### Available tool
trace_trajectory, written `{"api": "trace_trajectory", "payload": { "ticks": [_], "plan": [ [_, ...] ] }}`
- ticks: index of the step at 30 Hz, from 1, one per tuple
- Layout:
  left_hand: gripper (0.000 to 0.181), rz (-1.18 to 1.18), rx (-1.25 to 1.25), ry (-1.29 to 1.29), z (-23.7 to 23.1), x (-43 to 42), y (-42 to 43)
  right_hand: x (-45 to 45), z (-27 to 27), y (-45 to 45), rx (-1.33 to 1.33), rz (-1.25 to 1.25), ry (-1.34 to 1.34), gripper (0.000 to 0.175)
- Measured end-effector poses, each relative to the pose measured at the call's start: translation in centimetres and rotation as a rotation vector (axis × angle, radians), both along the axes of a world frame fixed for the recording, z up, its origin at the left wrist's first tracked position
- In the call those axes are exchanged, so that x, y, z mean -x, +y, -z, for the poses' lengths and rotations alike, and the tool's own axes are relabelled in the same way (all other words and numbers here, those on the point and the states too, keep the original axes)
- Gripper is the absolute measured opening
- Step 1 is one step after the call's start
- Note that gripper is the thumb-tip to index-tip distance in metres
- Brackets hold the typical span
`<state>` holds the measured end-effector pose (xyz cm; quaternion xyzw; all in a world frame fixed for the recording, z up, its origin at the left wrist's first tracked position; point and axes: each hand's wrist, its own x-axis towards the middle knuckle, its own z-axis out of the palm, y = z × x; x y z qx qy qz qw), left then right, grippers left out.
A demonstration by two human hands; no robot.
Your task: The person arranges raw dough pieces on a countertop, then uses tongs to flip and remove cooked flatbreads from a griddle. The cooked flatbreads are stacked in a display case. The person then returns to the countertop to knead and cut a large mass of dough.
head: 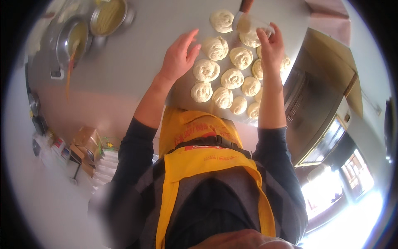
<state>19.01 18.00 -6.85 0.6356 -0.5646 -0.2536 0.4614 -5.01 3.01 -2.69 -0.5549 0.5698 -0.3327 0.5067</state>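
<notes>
Several coiled rounds of pale dough (232,78) lie in loose rows on a grey work surface (136,59) before me. My right hand (273,46) grips the end of a clear, blurred container (253,25), which is tilted sideways over the far dough rounds; its exact kind I cannot tell. Beside its other end a reddish-brown handle (246,5) reaches to the picture's top edge. My left hand (180,56) is raised left of the dough, fingers apart and holding nothing. Parts of some rounds are hidden behind my right hand and forearm.
Two metal bowls stand at the far left: one (108,17) with a yellowish mass, the other (72,40) with an orange-handled utensil (71,67) leaning in it. A metal appliance (320,124) stands at the right. An open cardboard box (87,140) lies low at the left.
</notes>
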Motion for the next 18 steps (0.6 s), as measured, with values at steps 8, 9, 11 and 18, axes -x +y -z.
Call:
{"api": "trace_trajectory", "payload": {
  "ticks": [8, 9, 11, 18],
  "plan": [
    [0.077, 0.441, 0.278, -0.171, -5.8, 4.2, -4.6, -0.4, 1.0, 10.4, -0.754, -0.012, -0.993, 0.061],
    [0.075, 0.442, 0.276, -0.194, -6.0, 4.1, -4.8, -0.6, 0.7, 10.6, -0.829, 0.042, -0.943, 0.063],
    [0.072, 0.436, 0.27, -0.246, -6.6, 3.6, -5.7, -0.6, -0.5, 10.7, -0.72, 0.065, -0.686, 0.065],
    [0.062, 0.023, 0.105, -0.759, -4.3, -3.7, -22.7, 5.5, -0.2, 13.9, -0.359, 0.076, 0.096, 0.04]
  ]
}}
